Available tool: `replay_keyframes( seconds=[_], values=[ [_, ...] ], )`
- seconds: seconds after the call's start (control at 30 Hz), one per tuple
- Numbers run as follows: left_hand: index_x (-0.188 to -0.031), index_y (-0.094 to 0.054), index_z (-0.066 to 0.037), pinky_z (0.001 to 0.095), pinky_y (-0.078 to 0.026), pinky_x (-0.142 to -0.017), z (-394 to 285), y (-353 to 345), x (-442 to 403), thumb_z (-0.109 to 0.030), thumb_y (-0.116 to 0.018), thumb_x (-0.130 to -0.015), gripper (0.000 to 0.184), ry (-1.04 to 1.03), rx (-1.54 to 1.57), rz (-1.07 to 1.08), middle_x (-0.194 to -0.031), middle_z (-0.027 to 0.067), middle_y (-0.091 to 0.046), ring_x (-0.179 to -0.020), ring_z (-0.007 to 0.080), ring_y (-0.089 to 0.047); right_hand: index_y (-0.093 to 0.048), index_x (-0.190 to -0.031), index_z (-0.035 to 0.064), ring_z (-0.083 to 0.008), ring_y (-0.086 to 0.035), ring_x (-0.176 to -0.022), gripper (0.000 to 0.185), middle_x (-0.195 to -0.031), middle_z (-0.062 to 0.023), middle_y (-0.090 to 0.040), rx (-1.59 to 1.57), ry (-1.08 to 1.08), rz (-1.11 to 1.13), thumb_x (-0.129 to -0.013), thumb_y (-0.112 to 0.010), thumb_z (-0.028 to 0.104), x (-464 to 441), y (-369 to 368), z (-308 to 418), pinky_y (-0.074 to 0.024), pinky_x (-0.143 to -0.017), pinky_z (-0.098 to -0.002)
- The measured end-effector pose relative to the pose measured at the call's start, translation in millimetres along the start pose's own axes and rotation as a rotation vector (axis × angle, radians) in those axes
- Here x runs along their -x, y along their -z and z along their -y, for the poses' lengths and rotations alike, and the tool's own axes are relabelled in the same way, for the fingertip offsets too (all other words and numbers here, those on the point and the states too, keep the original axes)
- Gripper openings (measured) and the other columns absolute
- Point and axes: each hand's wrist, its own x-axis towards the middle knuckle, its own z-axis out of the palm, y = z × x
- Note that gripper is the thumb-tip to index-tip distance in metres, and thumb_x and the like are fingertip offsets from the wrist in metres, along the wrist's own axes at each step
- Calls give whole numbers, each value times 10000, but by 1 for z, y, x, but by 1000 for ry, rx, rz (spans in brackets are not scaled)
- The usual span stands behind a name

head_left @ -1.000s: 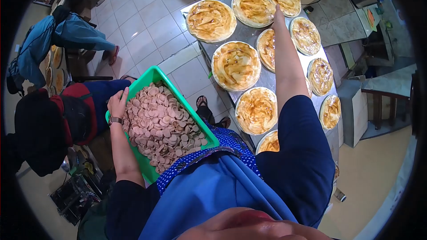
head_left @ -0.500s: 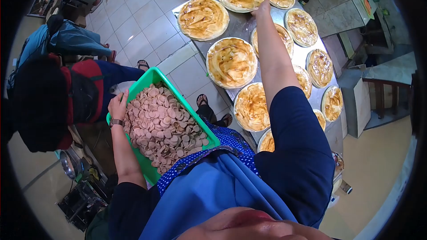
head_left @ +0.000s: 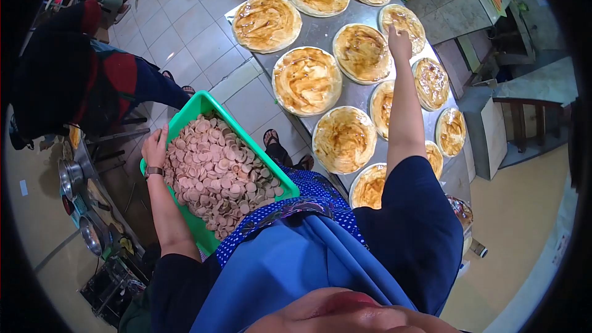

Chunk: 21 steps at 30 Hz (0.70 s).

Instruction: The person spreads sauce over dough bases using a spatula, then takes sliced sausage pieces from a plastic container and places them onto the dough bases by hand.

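My left hand (head_left: pixel 154 148) grips the left rim of a green plastic tub (head_left: pixel 251 143), held against my apron. Thin round pinkish-brown slices (head_left: pixel 206 166), which look like sausage slices, are heaped in it. My right arm reaches out over the metal table, with my right hand (head_left: pixel 400 43) above the near edge of a sauce-smeared pizza base (head_left: pixel 404 21). Its fingers mostly point down and away, so what they hold, if anything, is hidden. Around it lie more bases: one (head_left: pixel 362 53) to the left, another (head_left: pixel 431 83) nearer me. No slices show on them.
The metal table (head_left: pixel 317 32) bears several sauced bases in rows, partly under my right arm. A person in dark and red clothing (head_left: pixel 117 74) is at the left, close to the tub. Metal bowls (head_left: pixel 90 234) stand on a bench at the lower left.
My right hand has moved right, from between the two far bases to the base at the upper right. The person at the left has shifted away. My left hand keeps hold of the tub.
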Motion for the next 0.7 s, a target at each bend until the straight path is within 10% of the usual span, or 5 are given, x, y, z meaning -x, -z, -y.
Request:
replay_keyframes(
  seconds=[0.3,0.37,0.7],
  values=[
    [-914,-671,-67,427,-436,-723,-21,11,1,-656,-377,-846,662,-47,-15,-2,-793,204,-636,-823,386,-596,-395,-1312,-39,-364,-454,-1207,827,-1287,-244,-478,-79,-299,201,-821,-435,624,-15,-33,-78,-348,-1005,-415],
    [-949,-673,-76,423,-439,-734,-26,14,2,-659,-380,-843,661,-49,-14,-3,-813,205,-640,-840,385,-598,-439,-1270,-68,-348,-479,-1173,781,-1275,-221,-496,-822,-367,180,-837,-472,582,-21,-47,-86,-378,-973,-398],
    [-993,-680,-98,407,-451,-738,-25,11,3,-662,-386,-839,655,-36,-33,-10,-845,194,-651,-858,363,-609,-516,-1200,-74,-298,-522,-1104,661,-1193,-237,-541,-797,-33,262,-886,-469,506,-19,-29,-19,-398,-923,-348]
  ],
)
